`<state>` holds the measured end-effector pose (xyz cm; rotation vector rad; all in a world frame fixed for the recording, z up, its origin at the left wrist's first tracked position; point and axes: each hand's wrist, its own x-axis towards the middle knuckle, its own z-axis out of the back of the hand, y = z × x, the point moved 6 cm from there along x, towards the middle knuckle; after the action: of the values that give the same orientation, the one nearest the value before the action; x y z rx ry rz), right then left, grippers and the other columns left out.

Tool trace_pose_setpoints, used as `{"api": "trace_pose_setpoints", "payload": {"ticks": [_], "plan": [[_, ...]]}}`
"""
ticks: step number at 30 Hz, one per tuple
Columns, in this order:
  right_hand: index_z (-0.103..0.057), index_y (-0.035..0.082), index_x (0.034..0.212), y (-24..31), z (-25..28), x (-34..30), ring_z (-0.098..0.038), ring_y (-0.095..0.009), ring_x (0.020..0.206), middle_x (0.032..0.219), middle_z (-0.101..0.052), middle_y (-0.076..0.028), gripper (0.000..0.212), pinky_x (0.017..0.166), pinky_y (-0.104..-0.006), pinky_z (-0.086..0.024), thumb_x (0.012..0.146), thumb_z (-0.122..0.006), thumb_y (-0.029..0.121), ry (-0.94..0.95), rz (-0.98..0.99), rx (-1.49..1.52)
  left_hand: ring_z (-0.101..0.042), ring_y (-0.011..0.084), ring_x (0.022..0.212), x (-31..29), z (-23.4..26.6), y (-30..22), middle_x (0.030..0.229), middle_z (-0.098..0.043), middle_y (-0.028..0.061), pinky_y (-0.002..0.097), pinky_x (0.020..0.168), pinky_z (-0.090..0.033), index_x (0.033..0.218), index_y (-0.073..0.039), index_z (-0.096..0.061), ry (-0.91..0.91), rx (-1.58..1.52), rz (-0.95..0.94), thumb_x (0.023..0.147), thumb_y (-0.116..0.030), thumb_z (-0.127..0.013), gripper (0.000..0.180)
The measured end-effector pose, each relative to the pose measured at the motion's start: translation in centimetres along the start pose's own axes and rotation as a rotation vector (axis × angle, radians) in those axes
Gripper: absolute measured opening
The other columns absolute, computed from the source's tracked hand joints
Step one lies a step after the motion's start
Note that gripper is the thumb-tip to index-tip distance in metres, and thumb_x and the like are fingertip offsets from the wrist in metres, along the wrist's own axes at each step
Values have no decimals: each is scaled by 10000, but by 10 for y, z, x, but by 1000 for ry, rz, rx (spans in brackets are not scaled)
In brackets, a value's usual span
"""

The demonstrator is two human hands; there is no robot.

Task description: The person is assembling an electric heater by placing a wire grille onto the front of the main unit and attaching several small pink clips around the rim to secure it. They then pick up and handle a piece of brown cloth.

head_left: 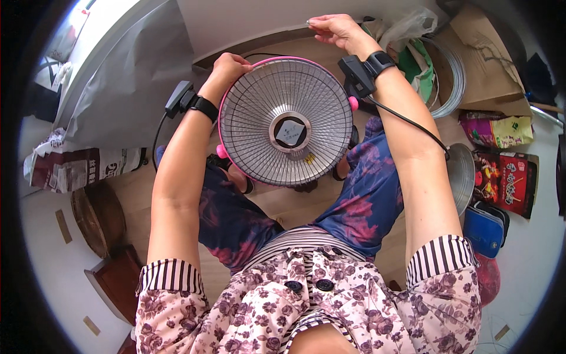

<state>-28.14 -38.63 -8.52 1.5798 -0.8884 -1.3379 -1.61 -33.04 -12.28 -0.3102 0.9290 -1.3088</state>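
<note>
A round dish heater with a pink rim and a wire grille faces up in front of me, between my knees. At its centre sits a square silvery label. My left hand is closed on the rim at the upper left; its fingertips are partly hidden behind the edge. Beyond the heater at the upper right, my right hand pinches a tiny shiny piece, too small to name. That hand is apart from the heater. Pink knobs stick out on both sides of the rim.
To the right are a coil of wire, cardboard, several food packets, a metal bowl and a blue pouch. At left lie a printed bag, a round wooden piece and a grey sheet. A wall stands ahead.
</note>
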Motion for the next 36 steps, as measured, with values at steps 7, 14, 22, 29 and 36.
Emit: {"api": "trace_pose_setpoints", "payload": {"ticks": [7,14,22,29,36], "plan": [[-656,66,944,-10,-8,0,-606,-113,800,855,-656,-22,135,715,-311,-512,816,-660,108,4,-102,-40,-641,192,775,2,2,-2,841,-683,104,309,748,-498,887,-53,-708,1,7,20,704,-179,-737,224],[-677,57,913,-7,-43,-1,-611,-118,796,835,-668,-30,165,729,-274,-494,788,-694,164,84,64,-322,-641,218,826,4,2,1,863,-684,113,321,796,-485,863,-77,-719,-33,56,0,682,-190,-748,216],[-721,66,808,-22,-96,7,-625,-121,733,768,-688,-76,132,725,-283,-496,698,-747,135,180,189,-564,-648,191,820,0,11,-10,851,-687,101,312,777,-494,885,-71,-715,-182,-72,-95,741,-208,-703,199],[-713,55,809,-23,-104,8,-624,-130,726,774,-686,-77,150,714,-281,-495,701,-747,154,155,245,-503,-655,150,714,-4,5,-33,796,-675,125,252,644,-524,919,22,-671,-30,-560,-287,801,-106,-657,175],[-665,-11,862,-24,-104,-2,-611,-116,664,777,-659,-80,142,623,-233,-504,767,-696,91,188,142,-327,-671,174,701,-1,6,-27,823,-668,135,256,648,-546,923,54,-645,-4,-643,-189,837,-90,-622,169]]}}
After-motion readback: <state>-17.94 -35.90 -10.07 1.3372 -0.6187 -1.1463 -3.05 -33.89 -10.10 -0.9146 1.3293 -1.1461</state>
